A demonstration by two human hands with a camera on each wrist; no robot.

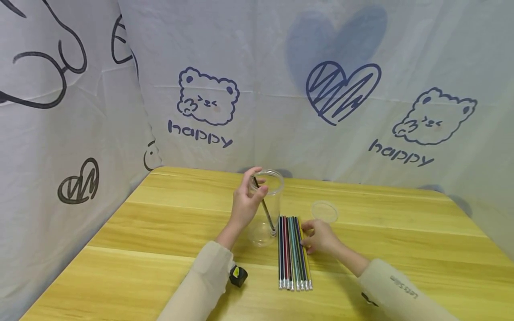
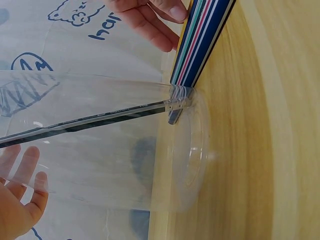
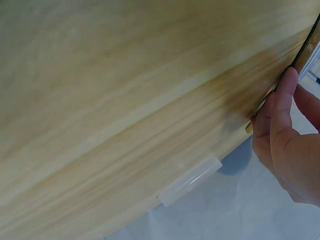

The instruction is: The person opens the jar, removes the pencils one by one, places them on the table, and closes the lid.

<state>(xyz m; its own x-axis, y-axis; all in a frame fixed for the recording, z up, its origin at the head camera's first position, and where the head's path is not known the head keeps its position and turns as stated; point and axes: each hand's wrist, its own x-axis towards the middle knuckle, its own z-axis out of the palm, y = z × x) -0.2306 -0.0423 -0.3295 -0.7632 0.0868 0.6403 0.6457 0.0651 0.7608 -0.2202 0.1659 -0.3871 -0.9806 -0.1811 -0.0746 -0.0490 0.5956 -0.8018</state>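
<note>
A tall clear plastic cup (image 1: 274, 203) stands on the table with one dark striped pencil (image 2: 100, 120) leaning inside it, its ferrule end at the bottom. My left hand (image 1: 246, 201) holds the cup near its rim, thumb in front and fingers behind. Right of the cup, several pencils (image 1: 289, 254) in dark, red, teal and yellow lie side by side, ferrule ends toward me. My right hand (image 1: 320, 237) touches the outer yellow pencil at the row's right edge with bent fingertips; in the right wrist view its fingers (image 3: 283, 107) rest along that edge.
A clear round lid (image 1: 325, 211) lies behind my right hand. A small black object with a yellow-green patch (image 1: 238, 276) is beside my left sleeve. The wooden table (image 1: 140, 232) ends at a white printed cloth (image 1: 273, 125) behind and to the sides.
</note>
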